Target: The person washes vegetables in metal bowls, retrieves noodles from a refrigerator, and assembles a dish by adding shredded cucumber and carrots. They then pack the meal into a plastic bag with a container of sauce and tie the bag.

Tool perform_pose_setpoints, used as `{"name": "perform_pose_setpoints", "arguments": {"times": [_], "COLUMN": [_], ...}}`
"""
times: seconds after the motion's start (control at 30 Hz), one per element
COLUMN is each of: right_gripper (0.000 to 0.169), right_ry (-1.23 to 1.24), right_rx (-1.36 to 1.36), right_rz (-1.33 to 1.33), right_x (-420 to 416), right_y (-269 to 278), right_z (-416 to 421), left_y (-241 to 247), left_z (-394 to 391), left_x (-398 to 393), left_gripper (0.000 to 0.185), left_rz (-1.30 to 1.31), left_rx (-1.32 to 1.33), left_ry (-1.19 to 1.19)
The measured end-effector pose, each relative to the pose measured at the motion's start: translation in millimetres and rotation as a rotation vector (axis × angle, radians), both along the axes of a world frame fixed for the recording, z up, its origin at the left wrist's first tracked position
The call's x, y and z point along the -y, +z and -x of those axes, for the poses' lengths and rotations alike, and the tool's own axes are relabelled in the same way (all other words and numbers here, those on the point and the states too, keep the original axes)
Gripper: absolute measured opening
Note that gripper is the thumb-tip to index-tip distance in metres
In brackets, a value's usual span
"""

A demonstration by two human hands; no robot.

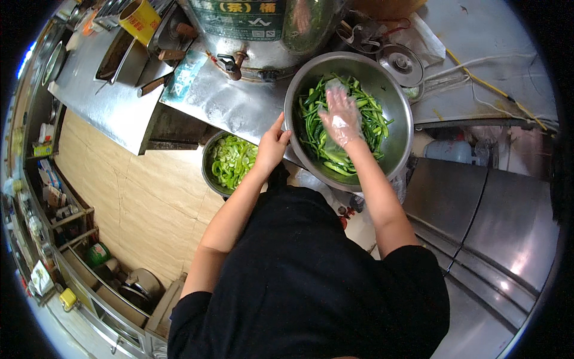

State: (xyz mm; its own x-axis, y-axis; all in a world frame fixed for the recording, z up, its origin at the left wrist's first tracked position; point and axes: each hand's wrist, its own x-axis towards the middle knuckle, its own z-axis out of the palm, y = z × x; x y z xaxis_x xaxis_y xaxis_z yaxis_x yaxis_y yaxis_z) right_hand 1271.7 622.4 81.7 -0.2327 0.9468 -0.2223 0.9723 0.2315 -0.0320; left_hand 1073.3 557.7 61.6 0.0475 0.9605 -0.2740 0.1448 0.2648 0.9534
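Observation:
A large stainless steel bowl (403, 134) sits at the counter's edge, holding cut green vegetable strips (372, 121). My right hand (341, 119), in a clear plastic glove, lies flat over the strips with its fingers pointing away from me; whether it grips any underneath is hidden. My bare left hand (272, 146) touches the left outer side of the bowl's rim, index finger extended along it. Lower down, left of the left hand, a smaller round metal container (207, 172) holds lighter green sliced vegetables (233, 161).
Behind the bowl stands a big metal urn with a tap (231, 65). Knives with wooden handles (154, 86) and a rectangular metal pan (132, 63) are at the upper left. A lidded pot (400, 65) and loose cables (493, 56) lie right of the bowl. Shelves line the far left.

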Motion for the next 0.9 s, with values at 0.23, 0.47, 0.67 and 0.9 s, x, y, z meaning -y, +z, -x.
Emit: {"name": "perform_pose_setpoints", "arguments": {"times": [0.23,0.47,0.67,0.9], "right_gripper": [0.058,0.051,0.029,0.029], "right_ry": [0.126,0.194,-0.232,-0.037], "right_rx": [0.000,0.035,-1.225,-1.118], "right_rz": [-0.053,-0.023,-0.261,-0.244], "right_x": [14.3,21.9,36.0,75.3], "right_y": [-1.1,14.4,48.4,96.8], "right_z": [4.2,8.8,16.4,112.9], "left_y": [5.8,31.4,-23.0,-117.4], "left_z": [-0.5,6.9,55.7,136.7], "left_x": [-7.2,1.3,51.6,150.9], "left_gripper": [0.050,0.055,0.049,0.046], "left_rz": [0.038,0.075,0.146,0.520], "left_rx": [0.002,-0.204,-0.156,-0.339], "left_ry": [-0.053,0.025,0.145,0.287]}}
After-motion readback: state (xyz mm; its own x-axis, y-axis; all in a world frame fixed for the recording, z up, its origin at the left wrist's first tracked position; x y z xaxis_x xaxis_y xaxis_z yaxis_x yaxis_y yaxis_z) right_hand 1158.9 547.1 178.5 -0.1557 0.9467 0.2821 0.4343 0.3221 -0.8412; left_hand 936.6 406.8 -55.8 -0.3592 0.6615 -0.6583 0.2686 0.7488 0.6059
